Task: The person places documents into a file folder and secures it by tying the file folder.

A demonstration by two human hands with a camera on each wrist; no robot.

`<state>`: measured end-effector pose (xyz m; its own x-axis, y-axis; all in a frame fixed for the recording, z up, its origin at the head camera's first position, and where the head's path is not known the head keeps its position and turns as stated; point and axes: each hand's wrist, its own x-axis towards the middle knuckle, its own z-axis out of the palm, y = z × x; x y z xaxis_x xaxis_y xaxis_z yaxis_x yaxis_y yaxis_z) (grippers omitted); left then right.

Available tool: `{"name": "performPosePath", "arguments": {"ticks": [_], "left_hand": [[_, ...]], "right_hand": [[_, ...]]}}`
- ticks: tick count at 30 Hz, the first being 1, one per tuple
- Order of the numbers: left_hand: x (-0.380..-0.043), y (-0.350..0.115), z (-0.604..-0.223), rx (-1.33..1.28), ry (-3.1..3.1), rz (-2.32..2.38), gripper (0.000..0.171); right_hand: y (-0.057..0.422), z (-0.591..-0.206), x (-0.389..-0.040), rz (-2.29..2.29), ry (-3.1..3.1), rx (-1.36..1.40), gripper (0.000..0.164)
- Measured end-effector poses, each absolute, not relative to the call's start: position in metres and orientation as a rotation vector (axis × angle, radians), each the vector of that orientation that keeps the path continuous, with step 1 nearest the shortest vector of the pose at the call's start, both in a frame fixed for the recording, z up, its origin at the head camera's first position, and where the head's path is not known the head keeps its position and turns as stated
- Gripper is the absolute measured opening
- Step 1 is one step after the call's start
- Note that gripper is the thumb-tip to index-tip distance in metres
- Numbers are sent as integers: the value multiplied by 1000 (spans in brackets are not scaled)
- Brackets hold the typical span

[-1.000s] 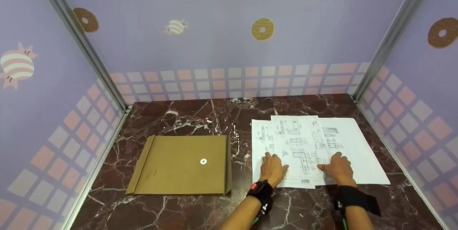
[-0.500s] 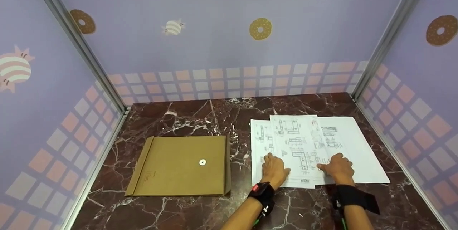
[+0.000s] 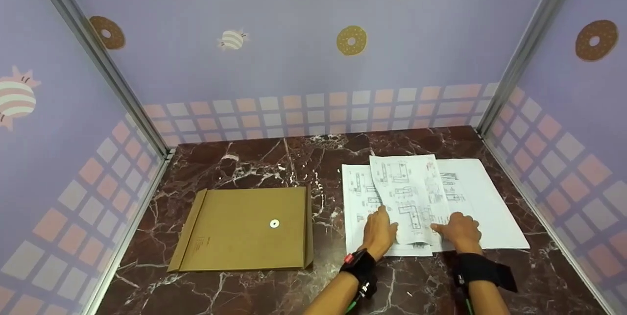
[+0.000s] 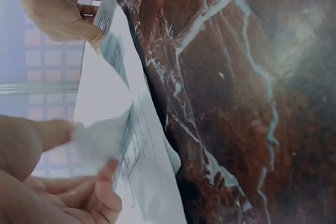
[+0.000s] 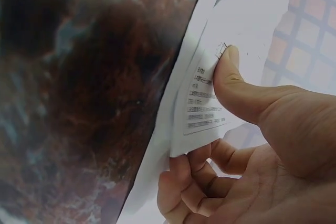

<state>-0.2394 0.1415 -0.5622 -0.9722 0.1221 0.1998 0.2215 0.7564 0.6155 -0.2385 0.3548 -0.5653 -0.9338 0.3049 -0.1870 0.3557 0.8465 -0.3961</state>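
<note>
On worktop, right side — top sheet bows, near edge raised. Left hand, right hand each pinch one side between thumb and fingers — opposed grips probably share support. Other papers beneath.

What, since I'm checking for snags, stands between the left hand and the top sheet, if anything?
Nothing visible: the left hand pinches the top sheet directly at its lifted left edge.
</note>
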Motion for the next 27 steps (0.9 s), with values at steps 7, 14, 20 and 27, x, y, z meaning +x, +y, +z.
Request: {"name": "performPosePath", "arguments": {"ticks": [7,14,20,27], "left_hand": [[-246,132,-555,-276,-2769,-1198,21],[-248,117,-557,-371,-2700,-1269,8],[-244,102,-552,-406,-2690,-1474,11],[-239,86,-541,-378,-2694,-1807,18]], "right_hand": [[346,-561,-235,-637,2993,519,60],[343,-559,-230,-736,3117,488,35],[340,-551,-228,-977,3227,440,23],[335,-533,-229,-1349,3260,420,29]]}}
